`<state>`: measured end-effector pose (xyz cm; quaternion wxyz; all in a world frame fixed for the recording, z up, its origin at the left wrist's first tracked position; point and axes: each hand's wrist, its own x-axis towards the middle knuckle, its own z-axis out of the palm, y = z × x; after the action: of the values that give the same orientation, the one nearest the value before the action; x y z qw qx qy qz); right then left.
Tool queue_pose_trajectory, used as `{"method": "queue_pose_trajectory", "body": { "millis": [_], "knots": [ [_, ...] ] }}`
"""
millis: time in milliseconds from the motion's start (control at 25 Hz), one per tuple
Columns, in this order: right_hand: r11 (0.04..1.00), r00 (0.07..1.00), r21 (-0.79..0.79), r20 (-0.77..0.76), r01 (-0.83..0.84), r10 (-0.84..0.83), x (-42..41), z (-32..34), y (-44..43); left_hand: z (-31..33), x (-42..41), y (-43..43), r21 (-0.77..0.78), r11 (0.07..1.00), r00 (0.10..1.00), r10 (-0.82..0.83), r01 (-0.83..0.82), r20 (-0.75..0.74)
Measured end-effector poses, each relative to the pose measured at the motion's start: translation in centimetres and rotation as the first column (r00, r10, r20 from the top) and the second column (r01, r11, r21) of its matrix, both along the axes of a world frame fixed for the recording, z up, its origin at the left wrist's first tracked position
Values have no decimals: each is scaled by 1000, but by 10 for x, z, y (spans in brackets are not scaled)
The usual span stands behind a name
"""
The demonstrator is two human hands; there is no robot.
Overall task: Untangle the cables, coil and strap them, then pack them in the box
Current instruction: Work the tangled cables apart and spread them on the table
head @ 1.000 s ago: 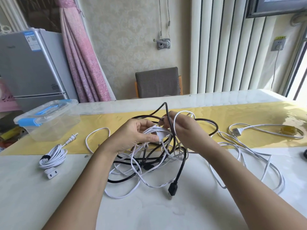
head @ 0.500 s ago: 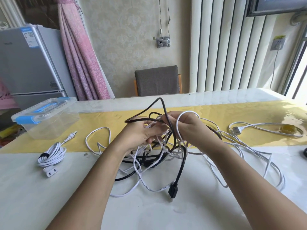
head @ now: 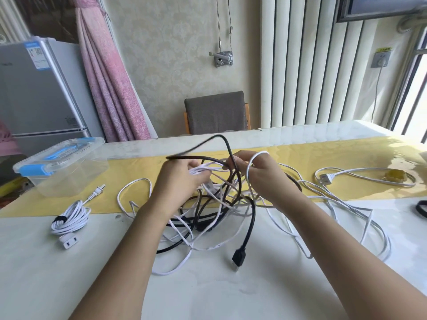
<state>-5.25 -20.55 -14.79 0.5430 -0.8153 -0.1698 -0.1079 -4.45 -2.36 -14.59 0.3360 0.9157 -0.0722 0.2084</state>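
Our left hand [head: 182,181] grips white strands [head: 201,170], our right hand [head: 265,179] pinches the black cable [head: 253,218] (both hands equally near the knot); the cable runs down toward us to its plug [head: 238,258]

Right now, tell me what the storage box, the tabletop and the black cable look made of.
Storage box: clear, glossy plastic; you see through it, and the latch is blue. Tabletop: polished pale stone or an imitation; faint veining, window glare. Black cable: matte rubbery or plastic jacket, bending in smooth loops.
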Motion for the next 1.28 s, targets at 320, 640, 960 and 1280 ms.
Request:
{"method": "queue_pose_trajectory", "body": {
  "millis": [320, 640, 960, 1280],
  "knots": [
    [974, 969, 208, -246, 87, -34, -6, 25, -23, -1, 15, 62, 10, 978, 919, 199, -208, -342],
    [706, 929, -696, -335, -132, -157, -5, 18, -29, 44, -49, -3, -222, 957, 966, -220, 186, -137],
    [913, 991, -405, -102, 39, -88, -12, 26, -17, -22, -51, -83, 333, 941, 989, -19, 67, -144],
    [755, 977, 629, -199, 183, -71, 2, 41, -78, -10, 27, 28, 91, 991, 934, 60, -98, 353]
  ]
}}
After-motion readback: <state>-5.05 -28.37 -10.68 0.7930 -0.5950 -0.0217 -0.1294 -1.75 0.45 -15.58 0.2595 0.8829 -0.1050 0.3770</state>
